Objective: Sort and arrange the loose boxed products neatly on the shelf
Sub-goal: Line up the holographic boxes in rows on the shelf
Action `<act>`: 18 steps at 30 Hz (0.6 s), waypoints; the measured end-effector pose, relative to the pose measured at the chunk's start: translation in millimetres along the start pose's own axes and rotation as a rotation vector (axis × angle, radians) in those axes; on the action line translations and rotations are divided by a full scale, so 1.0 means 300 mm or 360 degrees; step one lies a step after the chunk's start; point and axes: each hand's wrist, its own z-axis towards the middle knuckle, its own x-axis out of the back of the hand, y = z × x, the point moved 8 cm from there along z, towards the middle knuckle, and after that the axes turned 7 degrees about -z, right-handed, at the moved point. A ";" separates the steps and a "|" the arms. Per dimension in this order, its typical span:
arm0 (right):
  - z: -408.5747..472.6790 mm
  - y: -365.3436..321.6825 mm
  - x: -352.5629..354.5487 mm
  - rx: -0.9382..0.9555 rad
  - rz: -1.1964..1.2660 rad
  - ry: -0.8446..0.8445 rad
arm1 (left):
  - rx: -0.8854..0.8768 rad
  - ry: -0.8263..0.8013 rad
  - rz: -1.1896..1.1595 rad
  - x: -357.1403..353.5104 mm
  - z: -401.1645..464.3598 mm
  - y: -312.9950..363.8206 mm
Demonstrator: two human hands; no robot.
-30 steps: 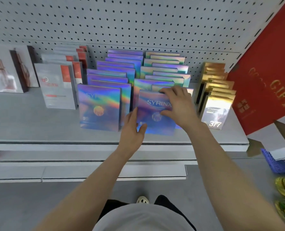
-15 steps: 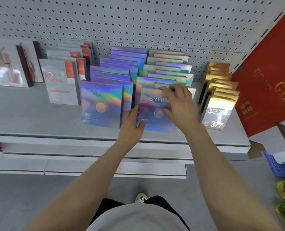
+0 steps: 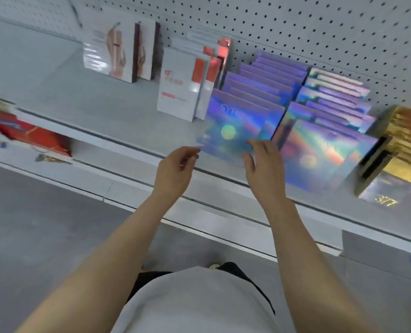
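Both forearms bare, reaching forward; left hand (image 3: 173, 173) loosely curled, holding nothing; right hand (image 3: 265, 169) open, fingers (image 3: 263, 146) spread and extended.

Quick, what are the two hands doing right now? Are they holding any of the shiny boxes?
Left hand: loosely curled, empty, holding nothing.
Right hand: open, fingers spread, empty, in front of the left front holographic box.

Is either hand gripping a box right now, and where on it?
Neither. The left hand and right hand hover open before the holographic boxes, gripping nothing.
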 end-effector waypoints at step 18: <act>0.051 -1.663 -0.731 0.0869 0.0464 -0.0660 | 0.0661 0.1087 0.0145 1.670 -0.202 -0.615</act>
